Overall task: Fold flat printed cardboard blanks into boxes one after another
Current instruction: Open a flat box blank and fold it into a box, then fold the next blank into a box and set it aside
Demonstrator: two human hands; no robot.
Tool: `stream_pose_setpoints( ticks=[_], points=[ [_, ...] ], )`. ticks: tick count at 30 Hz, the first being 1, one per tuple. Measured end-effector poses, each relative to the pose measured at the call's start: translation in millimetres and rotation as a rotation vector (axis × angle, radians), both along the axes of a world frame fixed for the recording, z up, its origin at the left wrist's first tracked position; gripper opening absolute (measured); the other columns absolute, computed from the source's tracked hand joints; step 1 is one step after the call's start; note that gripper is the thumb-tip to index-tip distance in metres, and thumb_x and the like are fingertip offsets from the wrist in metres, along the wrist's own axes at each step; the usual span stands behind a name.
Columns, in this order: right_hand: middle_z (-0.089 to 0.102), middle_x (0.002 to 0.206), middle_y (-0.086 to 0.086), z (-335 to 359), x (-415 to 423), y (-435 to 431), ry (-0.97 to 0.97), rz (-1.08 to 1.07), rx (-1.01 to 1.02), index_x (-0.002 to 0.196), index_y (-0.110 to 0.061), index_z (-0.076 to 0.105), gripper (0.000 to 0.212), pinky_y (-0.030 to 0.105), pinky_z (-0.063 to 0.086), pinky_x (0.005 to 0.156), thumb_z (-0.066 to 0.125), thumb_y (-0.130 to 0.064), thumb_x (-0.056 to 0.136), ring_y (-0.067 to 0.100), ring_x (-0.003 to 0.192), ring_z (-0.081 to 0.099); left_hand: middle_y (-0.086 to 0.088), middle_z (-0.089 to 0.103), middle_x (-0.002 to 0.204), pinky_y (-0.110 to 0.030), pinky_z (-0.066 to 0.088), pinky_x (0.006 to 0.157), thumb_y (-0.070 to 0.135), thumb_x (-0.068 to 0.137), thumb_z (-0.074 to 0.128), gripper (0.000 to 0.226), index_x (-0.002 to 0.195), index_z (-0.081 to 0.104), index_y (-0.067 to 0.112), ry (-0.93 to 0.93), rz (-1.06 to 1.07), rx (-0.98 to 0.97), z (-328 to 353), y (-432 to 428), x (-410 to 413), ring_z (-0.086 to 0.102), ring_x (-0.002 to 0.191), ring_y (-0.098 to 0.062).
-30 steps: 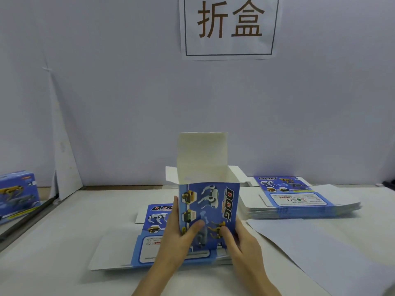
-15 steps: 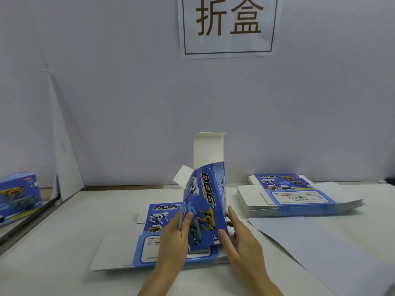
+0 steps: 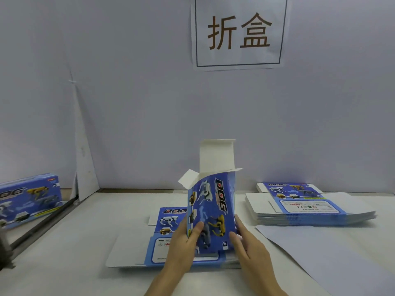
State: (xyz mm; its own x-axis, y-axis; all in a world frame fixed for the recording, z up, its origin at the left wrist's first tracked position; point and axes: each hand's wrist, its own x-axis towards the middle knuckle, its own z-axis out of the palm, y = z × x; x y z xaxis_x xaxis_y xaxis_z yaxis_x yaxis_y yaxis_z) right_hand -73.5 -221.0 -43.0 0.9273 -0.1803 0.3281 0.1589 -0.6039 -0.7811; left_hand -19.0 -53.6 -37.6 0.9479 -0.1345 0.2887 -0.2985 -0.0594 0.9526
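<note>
Nearest the camera, both hands hold a half-formed box [image 3: 213, 210] upright at the middle of the tabletop [image 3: 74, 242]. The left hand [image 3: 183, 242] grips the box's left edge, thumb laid across the printed front and fingers hidden behind. The right hand [image 3: 248, 246] pinches the lower right corner, thumb on the front and fingers straight along the right side. The box is skewed, its blue front bowed, and its top is open: a white lid flap stands up and a small side flap sticks out to the left. Its base rests on a low stack of flat blanks [image 3: 136, 251] lying printed side up. To the right lies a pale sheet [image 3: 331, 259], partly under a taller pile of blanks [image 3: 299, 208] further back. At the far left, beyond a dark rail [image 3: 42, 227], a finished box [image 3: 27, 199] lies on its side. On the wall behind hangs a sign [image 3: 238, 32] with two characters.
</note>
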Motion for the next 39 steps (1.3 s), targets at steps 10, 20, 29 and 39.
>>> stream_pose_setpoints(
  ticks=[10,20,29,39],
  points=[
    [0.061,0.115,-0.017,10,-16,0,-0.135,0.054,-0.111,0.136,-0.042,0.024,0.053,0.023,0.051,0.083,0.045,-0.036,0.087,0.003,0.094,0.062,0.031,0.066,0.099,-0.017,0.054,0.08,0.04,0.066,0.08,0.06,0.117,0.048,0.044,0.054,-0.175,0.27,3,38,-13,0.065,0.097,-0.001],
    [0.054,0.124,-0.022,27,-15,26,-0.112,0.205,-0.165,0.136,-0.047,0.025,0.048,0.016,0.038,0.078,0.039,-0.049,0.09,0.01,0.103,0.055,-0.002,0.069,0.097,-0.024,0.056,0.064,0.044,0.069,0.079,0.045,0.104,0.062,0.022,0.172,0.18,-0.268,62,152,-3,0.069,0.086,-0.016],
    [0.037,0.143,-0.024,40,15,55,0.015,0.38,-0.447,0.137,-0.051,0.021,0.044,0.005,0.041,0.088,0.041,-0.041,0.1,0.004,0.122,0.05,0.011,0.043,0.136,-0.041,0.032,0.107,0.046,0.096,0.047,0.052,0.143,0.034,0.029,0.101,0.335,-0.368,139,202,41,0.038,0.132,-0.017],
    [0.056,0.134,-0.015,27,8,54,0.158,0.401,-0.858,0.126,-0.037,0.061,0.065,0.013,0.044,0.093,0.006,-0.058,0.099,-0.003,0.118,0.056,-0.008,0.0,0.161,-0.04,-0.009,0.117,0.045,0.101,0.034,0.067,0.154,0.005,0.017,-0.421,-0.172,1.391,3,84,-11,-0.003,0.148,-0.022]
  ],
)
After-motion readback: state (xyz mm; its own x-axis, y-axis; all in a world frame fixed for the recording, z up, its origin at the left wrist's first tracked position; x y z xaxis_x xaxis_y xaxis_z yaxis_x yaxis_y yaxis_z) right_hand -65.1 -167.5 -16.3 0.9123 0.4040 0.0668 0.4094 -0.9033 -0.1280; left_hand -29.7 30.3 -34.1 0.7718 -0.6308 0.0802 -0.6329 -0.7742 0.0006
